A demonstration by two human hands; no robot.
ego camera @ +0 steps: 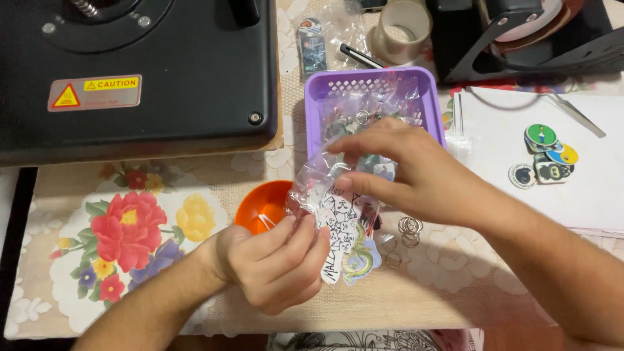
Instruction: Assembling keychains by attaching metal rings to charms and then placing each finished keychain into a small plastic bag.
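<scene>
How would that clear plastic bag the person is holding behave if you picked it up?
The clear plastic bag looks thin and crinkled, so it would probably flop and crumple rather than keep a shape. Both the left hand and the right hand pinch it, which hints that it is slippery. The flat printed cutouts inside likely add little weight.

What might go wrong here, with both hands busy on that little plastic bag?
The flimsy clear bag, pinched by the left hand and right hand, might tear or spill the printed cutouts. A sleeve or wrist could scatter the loose metal rings or tip the orange bowl beside them.
</scene>
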